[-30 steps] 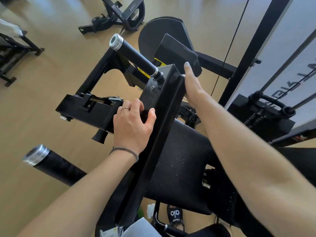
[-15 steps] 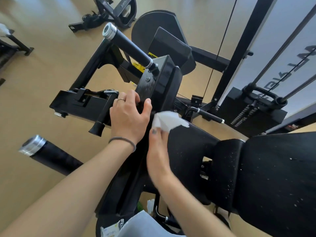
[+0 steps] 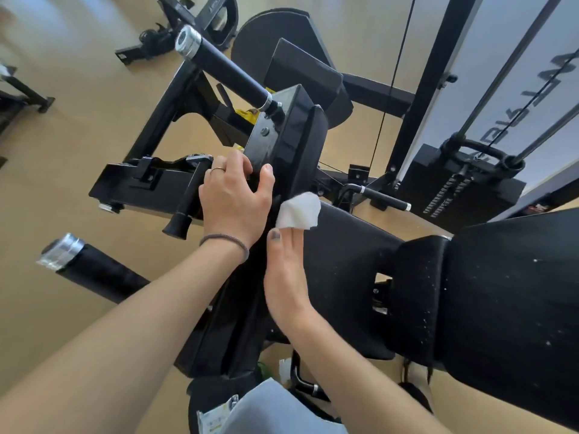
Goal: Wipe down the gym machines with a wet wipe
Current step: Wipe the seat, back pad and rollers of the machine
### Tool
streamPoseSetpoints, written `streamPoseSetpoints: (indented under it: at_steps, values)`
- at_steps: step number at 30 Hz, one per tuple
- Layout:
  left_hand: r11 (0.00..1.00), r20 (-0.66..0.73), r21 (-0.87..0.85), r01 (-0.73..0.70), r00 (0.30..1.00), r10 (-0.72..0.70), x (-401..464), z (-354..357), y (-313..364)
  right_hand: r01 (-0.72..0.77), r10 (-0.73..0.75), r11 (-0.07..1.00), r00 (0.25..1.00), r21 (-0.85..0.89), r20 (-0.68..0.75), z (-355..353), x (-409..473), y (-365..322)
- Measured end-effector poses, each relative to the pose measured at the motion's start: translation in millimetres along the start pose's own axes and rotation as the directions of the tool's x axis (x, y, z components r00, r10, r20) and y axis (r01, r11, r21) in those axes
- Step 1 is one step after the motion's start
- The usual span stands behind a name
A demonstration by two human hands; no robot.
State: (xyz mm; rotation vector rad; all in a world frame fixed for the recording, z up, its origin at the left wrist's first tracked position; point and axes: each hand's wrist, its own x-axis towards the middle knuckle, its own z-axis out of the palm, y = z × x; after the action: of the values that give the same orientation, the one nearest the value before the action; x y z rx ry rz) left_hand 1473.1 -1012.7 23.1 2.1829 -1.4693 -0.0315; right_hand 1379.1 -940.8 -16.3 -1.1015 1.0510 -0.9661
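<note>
Wipe pressed to black gym machine (image 3: 313, 145), mid-frame.

Seat pad (image 3: 351, 270) fills the lower right of the frame; my left hand (image 3: 232, 198), centre frame, curls its fingers around the machine's upright arm, thumb hooked over the edge. Just right of it, my right hand (image 3: 283, 277) pinches the white wet wipe (image 3: 299, 211) against the pad's upper end. Upper left, a foam roller bar (image 3: 225, 70) juts out.

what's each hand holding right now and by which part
The right hand pinches the white wet wipe by its lower edge, between thumb and fingers. The left hand grips the edge of the machine's black upright plate.
</note>
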Motion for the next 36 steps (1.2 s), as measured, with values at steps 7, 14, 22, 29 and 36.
streamPoseSetpoints:
  at_steps: [7,14,22,29,36]
  values:
    - [1.0,0.0,0.0,0.008,1.0,-0.008,0,0,1,-0.101,0.114,0.985,0.99,0.143,-0.085,-11,42,-3]
    - [1.0,-0.003,0.007,-0.01,1.0,0.01,0,0,2,-0.105,0.114,0.973,0.993,0.204,-0.035,1,-4,12]
    - [0.999,-0.005,0.029,-0.022,1.0,0.022,-1,0,1,-0.404,0.383,0.76,0.911,0.508,0.152,-63,162,-26]
    - [0.999,-0.009,0.029,-0.02,1.0,0.02,-1,0,1,-0.7,0.521,0.531,0.714,0.478,0.467,-39,43,28]
    - [0.998,-0.027,0.051,-0.021,0.999,0.022,-2,-1,1,-0.7,0.534,0.511,0.713,0.499,0.454,-38,-43,31]
